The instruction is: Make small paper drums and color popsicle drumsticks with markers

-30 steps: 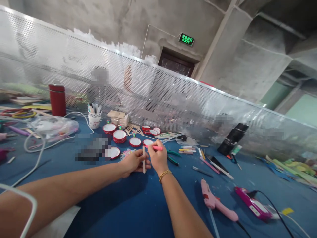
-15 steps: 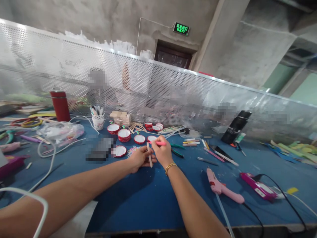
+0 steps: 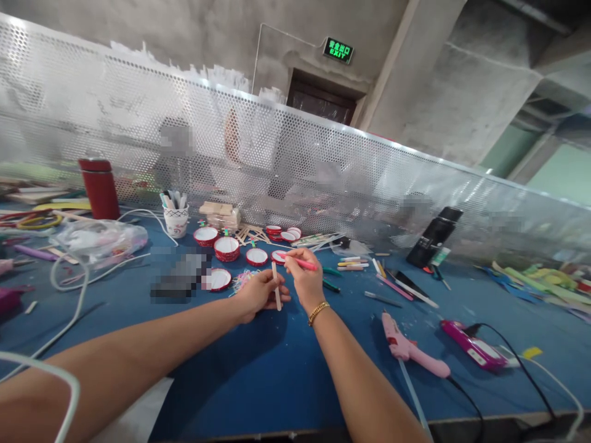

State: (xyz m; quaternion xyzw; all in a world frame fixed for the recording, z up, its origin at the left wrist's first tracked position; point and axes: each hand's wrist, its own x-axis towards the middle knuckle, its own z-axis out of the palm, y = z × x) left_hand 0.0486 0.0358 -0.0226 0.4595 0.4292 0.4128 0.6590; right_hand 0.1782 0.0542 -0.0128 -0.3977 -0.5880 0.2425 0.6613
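Over the blue table, my left hand [image 3: 259,293] grips a wooden craft stick [image 3: 276,289] that stands nearly upright between thumb and fingers. My right hand [image 3: 305,278], with a gold bracelet at the wrist, is closed around a pink marker pen [image 3: 301,263]. The pen's tip points left, close to the upper end of the stick; a small gap seems to part them. Just beyond my hands lie round red-rimmed white pieces [image 3: 257,257] and a heap of thin pastel-coloured bits [image 3: 244,280], partly hidden by my left hand.
A pink glue gun [image 3: 410,347] and a magenta power strip [image 3: 473,346] lie at right with cables. Several pens are scattered behind them. A black bottle [image 3: 434,237], a red flask [image 3: 99,189] and a paper cup of markers [image 3: 176,220] stand near the perforated metal screen [image 3: 258,166].
My right hand has drawn the pink marker slightly away from the stick and tilted it, tip now up and left. My left hand still holds the stick. The camera view has shifted slightly.
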